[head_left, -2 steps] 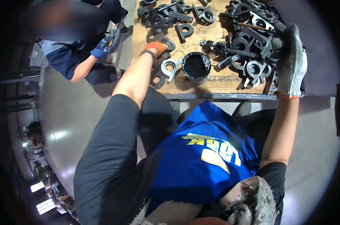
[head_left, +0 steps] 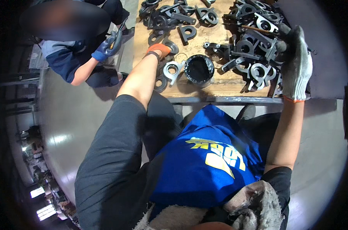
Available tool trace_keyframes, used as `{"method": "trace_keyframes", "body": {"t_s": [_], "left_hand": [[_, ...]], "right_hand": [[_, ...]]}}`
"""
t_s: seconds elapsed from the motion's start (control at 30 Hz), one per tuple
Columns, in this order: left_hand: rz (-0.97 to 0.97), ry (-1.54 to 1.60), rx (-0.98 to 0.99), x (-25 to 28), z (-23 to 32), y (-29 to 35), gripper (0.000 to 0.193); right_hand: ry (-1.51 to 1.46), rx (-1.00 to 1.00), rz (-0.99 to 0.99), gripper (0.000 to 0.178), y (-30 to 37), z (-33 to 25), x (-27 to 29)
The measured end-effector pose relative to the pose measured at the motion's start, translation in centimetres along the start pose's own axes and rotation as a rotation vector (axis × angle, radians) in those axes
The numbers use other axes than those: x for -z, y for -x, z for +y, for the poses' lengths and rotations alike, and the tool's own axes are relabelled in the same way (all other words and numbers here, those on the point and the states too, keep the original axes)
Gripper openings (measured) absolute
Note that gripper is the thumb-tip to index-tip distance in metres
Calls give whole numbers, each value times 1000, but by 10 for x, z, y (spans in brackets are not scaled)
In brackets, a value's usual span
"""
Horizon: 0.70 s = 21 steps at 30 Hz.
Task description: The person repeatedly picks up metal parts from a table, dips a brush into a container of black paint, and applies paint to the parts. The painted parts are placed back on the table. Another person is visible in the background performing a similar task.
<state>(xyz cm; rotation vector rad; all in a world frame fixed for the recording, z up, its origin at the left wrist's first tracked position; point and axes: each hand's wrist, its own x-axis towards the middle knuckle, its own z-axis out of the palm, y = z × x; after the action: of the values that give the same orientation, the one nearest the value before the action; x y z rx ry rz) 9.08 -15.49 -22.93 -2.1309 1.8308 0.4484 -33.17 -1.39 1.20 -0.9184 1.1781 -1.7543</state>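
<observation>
My left hand (head_left: 158, 50), in an orange glove, is closed at the edge of a dark ring-shaped metal bracket (head_left: 171, 47); its fingertips are partly hidden. Over the table's right side, my right hand (head_left: 295, 61) wears a grey-white knit glove. It grips a thin brush (head_left: 254, 28) by the end of its brown handle, and the dark tip points left across the brackets. Between my hands stands an open can of black paint (head_left: 199, 69), its rim streaked black. A bare silver bracket (head_left: 173, 70) lies just left of the can.
Piled metal brackets (head_left: 249, 46) cover the table's right side, and several dark ones (head_left: 170, 17) lie at the far left. The wooden tabletop (head_left: 227, 89) has a metal front edge (head_left: 220, 100). At the left, a co-worker's blue-gloved hand (head_left: 108, 48) holds a thin tool.
The view has shifted very slightly. Both hands keep nearly the same place and hold.
</observation>
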Motion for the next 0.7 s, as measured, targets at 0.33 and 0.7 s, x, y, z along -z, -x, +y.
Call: {"method": "trace_keyframes", "body": {"t_s": [0.33, 0.7], "left_hand": [[3, -266, 78, -28, 21, -6, 39], [-148, -326, 59, 13, 36, 29, 42]], "right_hand": [[76, -9, 11, 41, -8, 9, 12], [152, -39, 101, 44, -12, 6, 27]]}}
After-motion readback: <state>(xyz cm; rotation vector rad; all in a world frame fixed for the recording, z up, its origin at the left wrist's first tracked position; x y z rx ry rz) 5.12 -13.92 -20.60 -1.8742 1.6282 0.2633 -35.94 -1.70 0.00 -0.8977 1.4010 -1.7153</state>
